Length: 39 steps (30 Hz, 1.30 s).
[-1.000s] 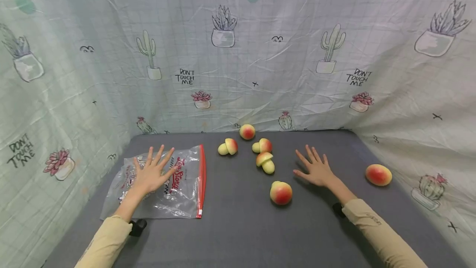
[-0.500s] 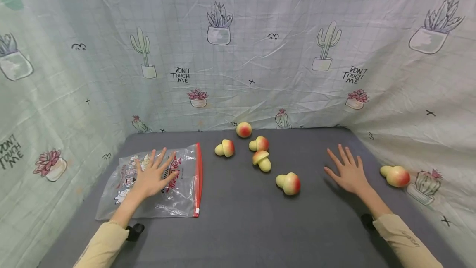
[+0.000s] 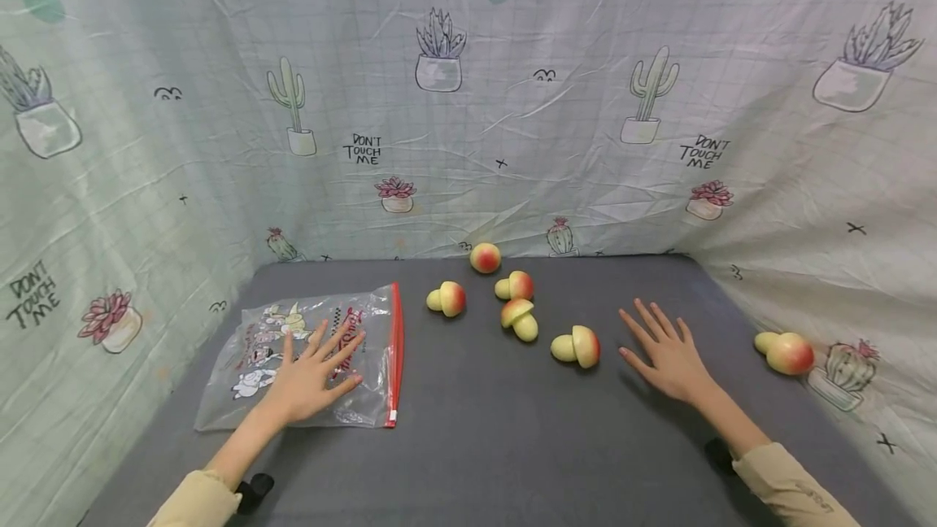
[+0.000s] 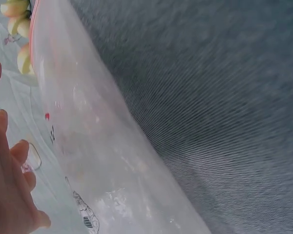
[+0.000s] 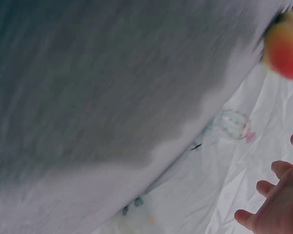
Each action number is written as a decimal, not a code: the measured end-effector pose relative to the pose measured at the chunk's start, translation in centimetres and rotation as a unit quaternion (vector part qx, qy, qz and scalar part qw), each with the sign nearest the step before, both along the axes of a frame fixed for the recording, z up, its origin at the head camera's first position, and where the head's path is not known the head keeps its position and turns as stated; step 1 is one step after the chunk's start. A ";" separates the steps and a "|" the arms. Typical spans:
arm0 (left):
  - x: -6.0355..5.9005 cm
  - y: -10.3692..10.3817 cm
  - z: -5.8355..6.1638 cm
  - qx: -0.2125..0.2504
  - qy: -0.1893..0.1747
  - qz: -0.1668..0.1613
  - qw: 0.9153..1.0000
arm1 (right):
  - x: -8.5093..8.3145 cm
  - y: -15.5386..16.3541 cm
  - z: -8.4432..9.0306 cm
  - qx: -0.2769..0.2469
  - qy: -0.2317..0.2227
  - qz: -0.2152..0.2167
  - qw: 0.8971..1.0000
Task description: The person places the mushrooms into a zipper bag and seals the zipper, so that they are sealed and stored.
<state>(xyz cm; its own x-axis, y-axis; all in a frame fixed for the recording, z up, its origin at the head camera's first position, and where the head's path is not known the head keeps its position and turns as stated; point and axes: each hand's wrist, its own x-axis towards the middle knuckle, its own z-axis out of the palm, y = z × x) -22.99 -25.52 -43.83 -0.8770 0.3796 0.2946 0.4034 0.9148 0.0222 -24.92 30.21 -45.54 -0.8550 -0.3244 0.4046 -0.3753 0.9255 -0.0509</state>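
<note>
Fingers spread flat on both hands, gripping nothing. Grey table (image 3: 476, 446) underneath. Clear zip bag (image 3: 263, 348) lying flat, left hand (image 3: 311, 376) resting on it. Right hand (image 3: 669, 356) flat on table, just beside nearest toy mushroom (image 3: 578, 346).

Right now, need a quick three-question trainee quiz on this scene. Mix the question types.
1. True or false: the left hand rests on the plastic bag with fingers spread.
2. How many toy peaches lie on the gray table? A) four B) six C) eight
3. Fill in: the bag's zip strip is colored ____.

Key: 1 true. 2 B: five in a group near the middle, such as the one nearest the right hand, plus one at the far right edge. 3 red.
</note>
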 end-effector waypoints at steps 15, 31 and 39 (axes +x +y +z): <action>2.3 0.9 -1.0 -0.022 0.003 -0.047 0.999 | 1.0 -5.3 0.6 0.005 0.004 0.055 0.998; 1.6 1.8 -1.5 -0.035 0.023 -0.117 0.992 | 1.8 -11.8 0.6 0.018 0.000 0.160 0.987; 0.9 2.1 -1.9 -0.057 0.050 -0.142 0.987 | 2.0 -15.0 0.1 0.036 -0.043 0.219 0.974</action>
<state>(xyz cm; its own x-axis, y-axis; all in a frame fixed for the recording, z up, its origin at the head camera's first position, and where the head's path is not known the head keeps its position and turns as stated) -22.10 -23.42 -45.68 -0.6989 0.6416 0.3162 0.6391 0.7586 -0.1268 -22.90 15.21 -45.41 -0.6579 -0.6906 0.3004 -0.7322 0.6798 -0.0408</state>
